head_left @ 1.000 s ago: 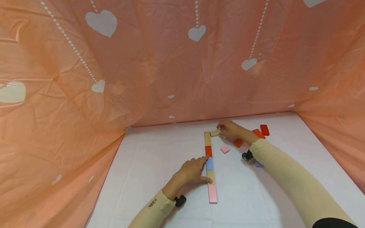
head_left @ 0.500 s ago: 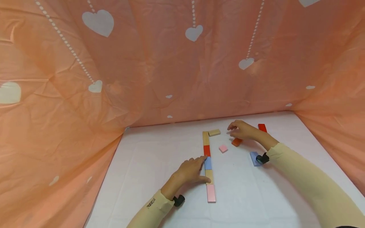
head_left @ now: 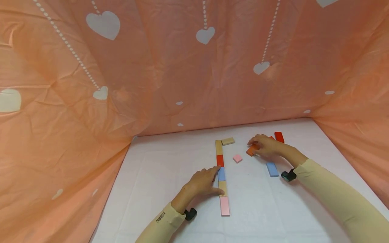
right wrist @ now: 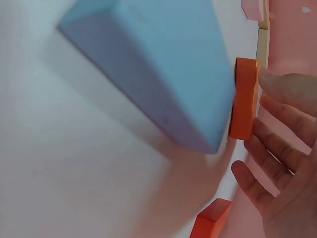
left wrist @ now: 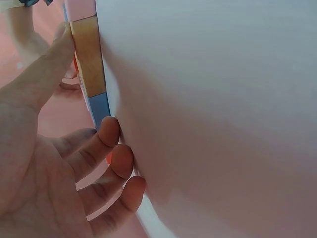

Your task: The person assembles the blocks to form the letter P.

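A row of flat blocks runs away from me: a pink block [head_left: 225,206], a wooden block [left wrist: 89,57], a blue block [head_left: 221,174], a red block [head_left: 220,161] and another wooden block [head_left: 219,147]. My left hand [head_left: 202,184] rests at the row's left side, thumb on the nearer wooden block and index fingertip near the red-blue joint. A third wooden block [head_left: 228,141] lies crosswise at the far end. Over an orange block [right wrist: 244,99] is my right hand [head_left: 265,145], thumb and fingers spread about it; whether they touch it is unclear.
A small pink block [head_left: 237,158] lies right of the row. A loose blue block [head_left: 272,169] sits nearer me than the right hand. Behind that hand are a red block [head_left: 279,137] and another, partly hidden. A peach curtain [head_left: 182,74] borders the white tabletop [head_left: 170,158].
My right hand has let go of the crosswise wooden block and moved right, then down to the orange block. The left hand stays at the row.
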The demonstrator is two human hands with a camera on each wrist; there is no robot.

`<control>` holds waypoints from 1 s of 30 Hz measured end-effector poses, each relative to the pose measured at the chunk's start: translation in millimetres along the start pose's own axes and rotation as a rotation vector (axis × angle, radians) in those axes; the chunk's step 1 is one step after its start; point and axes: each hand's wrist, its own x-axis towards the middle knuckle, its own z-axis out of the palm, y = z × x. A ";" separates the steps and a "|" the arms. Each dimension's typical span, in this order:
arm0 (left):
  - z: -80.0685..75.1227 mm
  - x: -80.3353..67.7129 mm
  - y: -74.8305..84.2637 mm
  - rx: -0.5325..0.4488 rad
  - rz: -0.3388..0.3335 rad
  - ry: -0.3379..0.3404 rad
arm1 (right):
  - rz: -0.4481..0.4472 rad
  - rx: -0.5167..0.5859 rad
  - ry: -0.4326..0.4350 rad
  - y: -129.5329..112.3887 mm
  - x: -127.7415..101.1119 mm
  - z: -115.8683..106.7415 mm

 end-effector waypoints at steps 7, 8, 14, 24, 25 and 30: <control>1.2 -0.3 -0.6 0.001 0.005 0.002 | -0.032 0.005 -0.002 3.4 -3.7 2.2; 1.5 -0.2 -0.9 0.006 0.008 0.005 | -0.029 0.009 -0.003 3.8 -3.9 2.3; 1.8 -0.1 -1.3 0.012 0.010 0.009 | -0.033 0.026 -0.002 4.9 -3.1 2.9; 1.9 -0.2 -1.7 0.002 0.007 0.008 | -0.063 0.030 0.007 6.5 -0.5 3.7; 1.9 0.0 -1.7 0.002 0.007 0.008 | -0.061 0.030 0.008 6.5 0.0 3.6; 1.7 1.0 -1.6 0.006 0.004 0.006 | -0.028 0.042 0.011 6.5 5.5 4.8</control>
